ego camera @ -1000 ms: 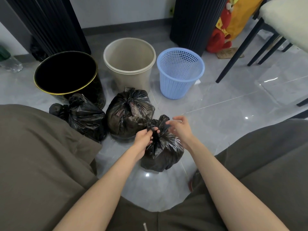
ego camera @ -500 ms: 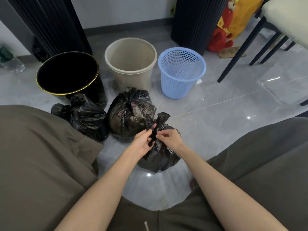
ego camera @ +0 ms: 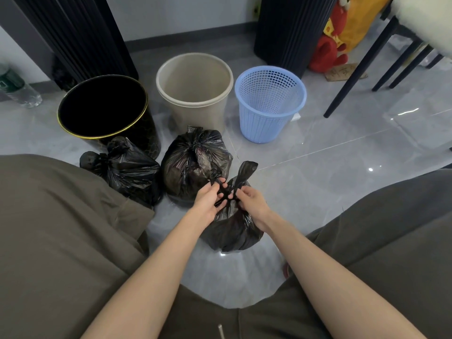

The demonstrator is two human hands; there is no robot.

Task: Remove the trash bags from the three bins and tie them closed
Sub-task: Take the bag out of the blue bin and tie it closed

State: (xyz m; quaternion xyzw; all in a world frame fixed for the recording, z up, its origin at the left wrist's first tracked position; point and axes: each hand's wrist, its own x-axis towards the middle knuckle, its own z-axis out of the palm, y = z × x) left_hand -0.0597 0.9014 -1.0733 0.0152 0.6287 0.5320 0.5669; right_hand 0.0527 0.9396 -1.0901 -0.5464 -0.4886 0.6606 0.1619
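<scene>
Head view: both hands on the neck of the nearest bag

We see the nearest black plastic trash bag (ego camera: 232,231) sitting on the glossy grey tiled floor (ego camera: 330,187) between our knees, its gathered top twisted into a neck with one loose tail sticking up to the right. Our left hand (ego camera: 208,201) and right hand (ego camera: 249,201) are close together, fingertips almost meeting, each pinching the black film at that neck. Whether a knot is finished under the fingers we cannot tell.

Just behind it, touching its top, stands a second bulging black trash bag (ego camera: 193,165) with its top bunched shut. To the left of that lies a third, smaller black trash bag (ego camera: 127,170), also bunched at the top, partly hidden by our left knee in olive-brown trousers (ego camera: 61,228).

Behind the bags three bins stand upright in a row: a round black bin with a gold rim (ego camera: 146,140) on the left, a beige plastic bin (ego camera: 200,118) in the middle, and a light blue mesh plastic basket (ego camera: 264,123) on the right.

Further out we see black chair legs (ego camera: 354,69) at the right, a red plush toy (ego camera: 327,52) against a dark ribbed column (ego camera: 288,28), and a clear plastic bottle (ego camera: 17,91) lying at the far left.
</scene>
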